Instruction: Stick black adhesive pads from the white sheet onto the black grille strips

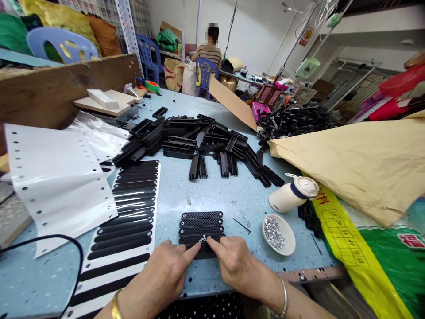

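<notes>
Several black plastic bars with a textured top [201, 223] lie side by side in a row at the table's near edge, small silver rings set at their ends. A few loose small silver nuts [204, 238] rest on the nearer bars. My left hand [168, 268] comes from the left, index finger stretched out with its tip at these nuts and the other fingers curled. From the right, my right hand [237, 263] also points its index finger at them, its other fingers bent under. Neither hand grips anything that I can see. The nearest bar is partly hidden by my fingers.
A white bowl of silver nuts [278, 235] and a cream bottle [294, 193] stand at right. A thin black hex key [241, 225] lies by the bars. Behind is a heap of black bars [199, 137]. A sheet of black strips [133, 208] lies left. A person [210, 51] sits far back.
</notes>
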`<action>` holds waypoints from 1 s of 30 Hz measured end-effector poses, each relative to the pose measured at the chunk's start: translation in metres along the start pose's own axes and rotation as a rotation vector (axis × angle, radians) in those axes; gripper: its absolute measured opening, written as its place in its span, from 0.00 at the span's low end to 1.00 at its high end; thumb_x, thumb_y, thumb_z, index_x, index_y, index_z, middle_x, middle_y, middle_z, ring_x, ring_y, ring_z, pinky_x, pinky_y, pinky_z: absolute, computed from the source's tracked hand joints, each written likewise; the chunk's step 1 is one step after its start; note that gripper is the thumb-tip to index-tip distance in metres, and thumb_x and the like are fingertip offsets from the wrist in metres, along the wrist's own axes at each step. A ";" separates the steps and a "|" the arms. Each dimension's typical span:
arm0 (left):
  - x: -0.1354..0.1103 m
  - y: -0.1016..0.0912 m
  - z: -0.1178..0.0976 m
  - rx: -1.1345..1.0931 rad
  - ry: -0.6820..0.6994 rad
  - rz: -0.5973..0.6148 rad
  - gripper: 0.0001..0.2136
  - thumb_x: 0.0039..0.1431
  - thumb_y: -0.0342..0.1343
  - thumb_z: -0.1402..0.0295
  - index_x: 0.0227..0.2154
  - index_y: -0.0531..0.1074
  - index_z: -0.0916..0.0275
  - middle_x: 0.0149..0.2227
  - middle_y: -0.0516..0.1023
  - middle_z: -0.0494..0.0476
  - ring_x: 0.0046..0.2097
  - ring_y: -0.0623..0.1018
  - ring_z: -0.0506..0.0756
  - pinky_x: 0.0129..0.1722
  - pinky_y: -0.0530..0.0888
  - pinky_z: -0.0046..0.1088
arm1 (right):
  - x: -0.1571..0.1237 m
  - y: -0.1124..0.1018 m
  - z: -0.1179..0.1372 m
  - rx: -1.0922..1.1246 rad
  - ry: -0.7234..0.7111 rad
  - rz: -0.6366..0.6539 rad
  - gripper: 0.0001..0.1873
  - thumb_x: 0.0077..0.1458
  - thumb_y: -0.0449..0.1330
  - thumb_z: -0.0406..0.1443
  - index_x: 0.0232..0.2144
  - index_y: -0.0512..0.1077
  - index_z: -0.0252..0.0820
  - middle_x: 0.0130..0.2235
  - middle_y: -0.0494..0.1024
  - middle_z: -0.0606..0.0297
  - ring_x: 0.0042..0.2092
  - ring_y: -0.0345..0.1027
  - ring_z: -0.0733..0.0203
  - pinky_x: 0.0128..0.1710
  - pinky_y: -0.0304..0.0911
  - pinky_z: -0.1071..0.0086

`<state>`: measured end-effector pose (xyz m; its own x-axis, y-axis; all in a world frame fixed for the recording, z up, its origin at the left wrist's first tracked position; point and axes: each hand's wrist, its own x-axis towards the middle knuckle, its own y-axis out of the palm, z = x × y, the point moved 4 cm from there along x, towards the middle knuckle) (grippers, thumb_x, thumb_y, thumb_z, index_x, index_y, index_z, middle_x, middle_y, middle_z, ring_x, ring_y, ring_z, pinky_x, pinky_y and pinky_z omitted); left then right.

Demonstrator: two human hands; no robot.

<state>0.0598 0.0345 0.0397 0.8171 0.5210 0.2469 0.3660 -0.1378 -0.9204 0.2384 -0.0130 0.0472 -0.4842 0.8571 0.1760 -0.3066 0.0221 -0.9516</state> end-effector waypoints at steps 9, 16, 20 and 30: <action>-0.004 -0.001 0.004 0.019 -0.024 0.037 0.24 0.53 0.43 0.84 0.51 0.68 0.62 0.25 0.74 0.52 0.26 0.71 0.53 0.29 0.73 0.32 | -0.005 0.005 0.001 -0.067 0.009 0.132 0.32 0.48 0.50 0.21 0.57 0.63 0.27 0.33 0.73 0.55 0.33 0.63 0.56 0.30 0.60 0.62; -0.003 0.003 0.006 0.032 0.009 0.045 0.29 0.51 0.42 0.86 0.57 0.61 0.68 0.28 0.76 0.56 0.27 0.75 0.56 0.30 0.75 0.39 | -0.020 0.003 -0.010 -0.104 0.050 0.047 0.32 0.47 0.47 0.20 0.57 0.65 0.26 0.31 0.72 0.55 0.31 0.62 0.55 0.28 0.59 0.62; 0.002 0.010 0.008 0.097 -0.013 0.171 0.31 0.48 0.44 0.87 0.57 0.63 0.66 0.30 0.78 0.57 0.28 0.76 0.56 0.30 0.75 0.38 | -0.030 0.004 -0.014 -0.128 0.077 0.025 0.33 0.47 0.46 0.19 0.57 0.64 0.27 0.30 0.71 0.56 0.30 0.61 0.56 0.26 0.56 0.63; 0.002 0.013 0.009 0.119 0.035 0.192 0.31 0.48 0.44 0.88 0.57 0.62 0.67 0.31 0.78 0.57 0.28 0.75 0.56 0.31 0.74 0.37 | -0.040 0.007 -0.022 -0.158 0.141 0.035 0.32 0.51 0.45 0.20 0.59 0.64 0.29 0.29 0.71 0.57 0.30 0.60 0.57 0.27 0.55 0.63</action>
<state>0.0618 0.0417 0.0256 0.8826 0.4646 0.0723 0.1487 -0.1299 -0.9803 0.2738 -0.0355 0.0278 -0.3698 0.9219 0.1154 -0.1539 0.0617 -0.9862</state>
